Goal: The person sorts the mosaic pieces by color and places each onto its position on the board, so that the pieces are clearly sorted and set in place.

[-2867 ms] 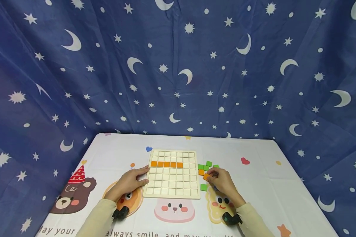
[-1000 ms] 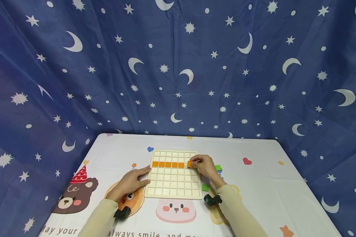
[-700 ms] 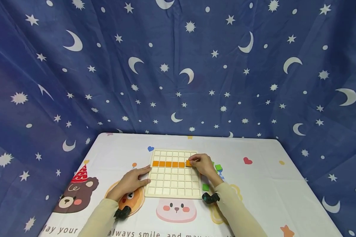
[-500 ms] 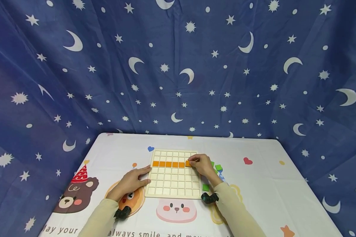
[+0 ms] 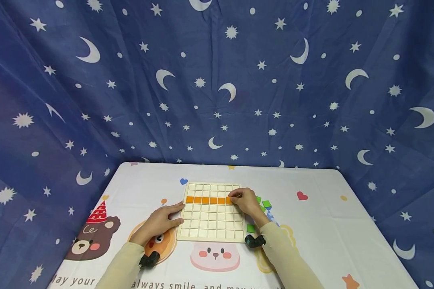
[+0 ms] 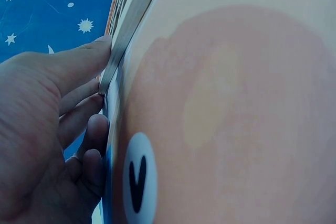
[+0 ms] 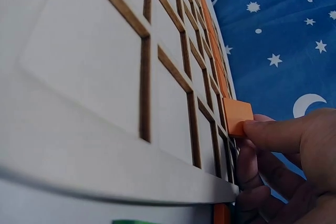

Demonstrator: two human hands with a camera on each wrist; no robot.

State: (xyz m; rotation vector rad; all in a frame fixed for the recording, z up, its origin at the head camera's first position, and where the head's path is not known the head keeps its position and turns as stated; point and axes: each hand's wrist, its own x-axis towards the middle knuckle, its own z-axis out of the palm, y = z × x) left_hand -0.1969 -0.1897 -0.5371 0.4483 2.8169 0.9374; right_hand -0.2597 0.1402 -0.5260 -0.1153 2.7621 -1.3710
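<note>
A pale square grid board [image 5: 209, 224] lies on the table, with a row of orange tiles [image 5: 205, 200] across its upper part. At the right end of that row, my right hand [image 5: 246, 200] pinches an orange tile [image 7: 237, 116] between thumb and fingers. In the right wrist view this tile stands proud of the board, beside the row. My left hand [image 5: 160, 220] rests against the board's left edge, its fingers and thumb spread and touching the rim. Part of the board's right side is hidden by the right hand.
Several green tiles [image 5: 267, 204] lie right of the board, partly behind the right hand. One green tile [image 5: 251, 228] lies nearer, by the board's edge. A loose orange tile [image 7: 221, 213] shows beneath the right hand. A starry blue curtain [image 5: 217, 80] stands behind the table.
The right hand took an orange tile from the pile at right and carried it left onto the board. It then shifted slightly left, closing the gap to the orange row. The left hand stayed put.
</note>
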